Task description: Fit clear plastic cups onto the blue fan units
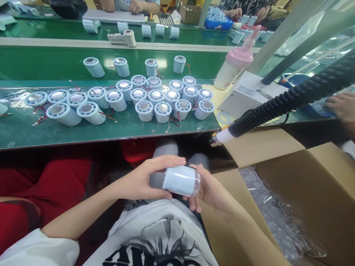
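Observation:
Between my two hands, above my lap, lies a light-blue cylinder (180, 180) on its side, with a clear plastic cover around its right end. My left hand (148, 177) curves around its left end, thumb below and fingers on top. The right end sits in my right hand (203, 188), fingers wrapped under and behind it. Ahead on the green bench stand several similar blue cylinders (144, 109) with ringed tops and thin coloured wires.
To my right an open cardboard box (313, 184) holds clear plastic pieces (274, 210). A black ribbed hose (277, 96) reaches over from the right. A pink-lidded bottle (234, 66) stands by a white stand base (249, 92). Other people's hands (138, 6) work across the bench.

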{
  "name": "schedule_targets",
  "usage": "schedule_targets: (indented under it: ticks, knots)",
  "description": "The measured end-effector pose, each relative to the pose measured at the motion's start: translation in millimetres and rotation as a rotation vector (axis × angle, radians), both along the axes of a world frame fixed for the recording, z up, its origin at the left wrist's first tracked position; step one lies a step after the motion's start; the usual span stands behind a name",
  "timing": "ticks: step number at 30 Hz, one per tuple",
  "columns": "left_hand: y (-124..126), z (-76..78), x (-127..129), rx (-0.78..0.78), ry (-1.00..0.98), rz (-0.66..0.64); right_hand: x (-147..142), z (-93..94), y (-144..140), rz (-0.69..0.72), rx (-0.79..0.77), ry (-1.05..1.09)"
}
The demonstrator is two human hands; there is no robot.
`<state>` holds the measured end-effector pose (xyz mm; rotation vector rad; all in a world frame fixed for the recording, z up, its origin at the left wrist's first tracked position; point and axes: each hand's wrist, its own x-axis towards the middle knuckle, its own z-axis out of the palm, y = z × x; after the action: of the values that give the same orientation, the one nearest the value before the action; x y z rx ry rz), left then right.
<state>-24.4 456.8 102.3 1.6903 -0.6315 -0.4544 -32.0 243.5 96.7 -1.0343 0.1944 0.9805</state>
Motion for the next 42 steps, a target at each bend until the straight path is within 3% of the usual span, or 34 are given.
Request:
schedule_targets:
  ticks: [8,11,14,17,19,21,23,26,29,32,36,39,41,42]
  knots:
    - [-1.6,-2.9,0.9,-0.033,-0.087,-0.016,0.2,0.0,-1.3,0.14,0.057,0.203]
    - [-2.6,-0.6,-1.3,-0.016,-0.083,0.01,-2.1,-2.7,-1.3,0.205,0.069,0.144]
    - [-4.0,4.3,-4.8,-0.012,0.089,0.065,-7.6,-8.7,-4.9,0.084,-0.032,-0.232]
    - [-6.0,8.2,-6.7,-0.027,0.273,0.101,-11.9,-12.7,-12.2,-0.1,-0.286,-0.918]
    - [-7.0,9.2,-6.4,-0.036,0.323,0.099,-12.0,-12.0,-16.8,-0.066,-0.404,-1.314]
    - [-7.0,9.5,-5.2,-0.04,0.333,0.07,-10.4,-9.4,-19.2,0.003,-0.425,-1.441]
    - [-5.5,9.8,-3.5,-0.017,0.27,0.032,-8.7,-6.6,-19.0,0.008,-0.353,-1.251]
    - [-1.3,10.1,-1.6,0.049,0.078,-0.028,-8.3,-5.0,-16.7,-0.047,-0.125,-0.767]
    - [1.6,9.2,-0.9,0.046,0.124,-0.049,-10.9,-5.5,-16.7,-0.077,-0.05,-0.539]
    - [-0.4,5.2,-1.3,-0.037,0.339,-0.042,-12.6,-6.0,-16.6,-0.07,-0.111,-0.514]
    - [-9.3,-7.5,-7.2,-0.156,0.47,-0.035,-10.7,-11.0,-7.6,-0.067,-0.143,-0.468]
    - [-10.2,-14.4,-8.5,-0.131,0.565,-0.029,-10.8,-22.9,-14.2,-0.019,-0.174,-0.473]
    - [-0.6,-9.3,2.1,-0.058,0.541,-0.006,-11.5,-35.0,-40.9,0.027,-0.371,-0.578]
    - [8.3,-2.3,12.3,-0.033,0.466,0.045,-11.1,-41.7,-61.4,-0.002,-0.572,-0.655]
